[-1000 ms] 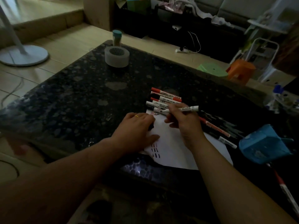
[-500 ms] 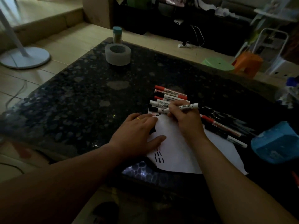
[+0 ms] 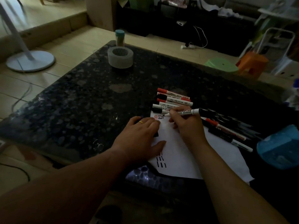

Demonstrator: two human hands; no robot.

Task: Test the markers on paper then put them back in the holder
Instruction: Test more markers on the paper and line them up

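A white sheet of paper (image 3: pixel 186 156) lies flat in the lower centre of the frame, with short black dashes near its lower left edge and a few red and black strokes at its upper corner. There the tip of a white marker (image 3: pixel 186 113), gripped slantwise in the right hand (image 3: pixel 186 126), meets it. Just above, a row of capped markers (image 3: pixel 175 101) lies side by side with caps to the left. More markers (image 3: pixel 226 130) lie diagonally along the sheet's right edge, near the blue holder (image 3: pixel 278 147) at far right.
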